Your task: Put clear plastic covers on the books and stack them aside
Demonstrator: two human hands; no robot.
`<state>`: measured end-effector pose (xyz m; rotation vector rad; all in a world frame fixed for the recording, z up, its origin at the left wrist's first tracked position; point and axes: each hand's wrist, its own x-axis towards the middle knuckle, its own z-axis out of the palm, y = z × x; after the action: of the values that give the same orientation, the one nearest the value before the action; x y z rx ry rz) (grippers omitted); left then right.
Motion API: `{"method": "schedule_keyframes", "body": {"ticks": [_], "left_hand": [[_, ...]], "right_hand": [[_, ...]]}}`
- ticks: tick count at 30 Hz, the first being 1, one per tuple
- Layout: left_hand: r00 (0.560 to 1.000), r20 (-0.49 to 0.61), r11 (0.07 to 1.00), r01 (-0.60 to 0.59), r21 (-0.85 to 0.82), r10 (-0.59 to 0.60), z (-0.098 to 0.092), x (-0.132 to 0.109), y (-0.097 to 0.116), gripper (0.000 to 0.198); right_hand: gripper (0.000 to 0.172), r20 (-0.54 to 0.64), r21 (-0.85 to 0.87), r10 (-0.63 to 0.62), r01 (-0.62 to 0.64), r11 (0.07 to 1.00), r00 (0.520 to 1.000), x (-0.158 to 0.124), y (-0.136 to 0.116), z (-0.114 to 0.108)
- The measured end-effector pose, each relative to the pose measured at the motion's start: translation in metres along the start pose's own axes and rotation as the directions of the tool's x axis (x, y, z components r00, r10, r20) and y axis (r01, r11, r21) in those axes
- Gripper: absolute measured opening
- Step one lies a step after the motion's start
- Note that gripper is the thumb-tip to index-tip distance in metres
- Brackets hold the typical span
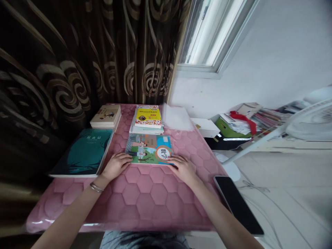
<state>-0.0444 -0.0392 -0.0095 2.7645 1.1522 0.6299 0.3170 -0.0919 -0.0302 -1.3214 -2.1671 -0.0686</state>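
While the mathematics book (150,149) is touched on the bench (153,193) by loosely outstretched, unclenched fingers of left hand (118,165) and right hand (182,168), the book pile (148,119) behind could be knocked askew by a forward push.

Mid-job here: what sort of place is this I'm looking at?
Probably a room in someone's home, perhaps with a study corner. Three things suggest it: a maths book under the hands, a patterned curtain along one side, and a white fan standing on the floor.
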Motion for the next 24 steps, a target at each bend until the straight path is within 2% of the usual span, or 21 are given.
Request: {"method": "schedule_keyframes", "body": {"ticks": [4, 9, 18, 24], "left_hand": [[0.998, -0.046, 0.996, 0.043, -0.073, -0.046, 0.001, -0.009, -0.008, 0.025], [0.992, -0.039, 0.989, 0.116, -0.093, -0.12, 0.0, -0.011, -0.006, 0.027], [0.989, -0.008, 0.985, 0.148, -0.091, -0.15, -0.003, -0.014, -0.004, 0.035], [0.981, -0.008, 0.971, 0.188, -0.146, -0.191, -0.003, -0.016, -0.001, 0.049]], "right_hand": [[0.02, -0.017, -0.041, 0.061, -0.062, 0.997, 0.998, -0.009, 0.009, -0.009], [0.038, -0.014, -0.012, 0.102, -0.102, 0.995, 0.995, -0.012, 0.01, -0.007], [0.044, 0.033, 0.023, 0.098, -0.099, 0.995, 0.995, -0.017, 0.013, -0.011], [0.045, 0.033, 0.008, 0.077, -0.078, 0.997, 0.996, -0.018, 0.016, -0.009]]}}
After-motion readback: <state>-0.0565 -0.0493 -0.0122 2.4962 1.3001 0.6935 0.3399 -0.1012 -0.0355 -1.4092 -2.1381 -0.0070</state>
